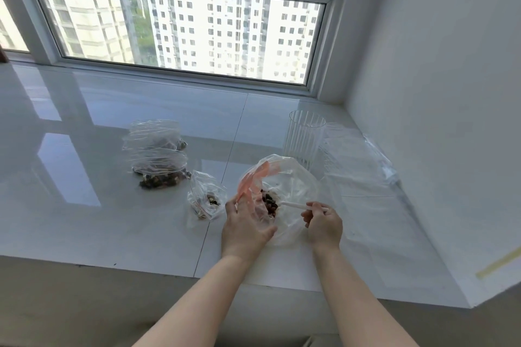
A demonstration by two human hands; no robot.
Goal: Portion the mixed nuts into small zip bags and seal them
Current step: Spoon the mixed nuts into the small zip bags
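A large clear bag [293, 177] with an orange strip at its mouth lies open on the white sill, with dark mixed nuts [269, 201] inside. My left hand [245, 224] grips the bag's near left side and holds it open. My right hand [322, 222] pinches a white plastic spoon [296, 205] whose tip reaches into the nuts. A small zip bag [207, 196] with a few nuts stands just left of my left hand. Further left lie two filled zip bags [159, 162].
A clear ribbed plastic cup [303, 139] stands upright behind the large bag. A stack of flat zip bags [358, 163] lies to its right, near the white wall. The glossy sill [84, 177] ends at the window frame behind and at a front edge near my forearms.
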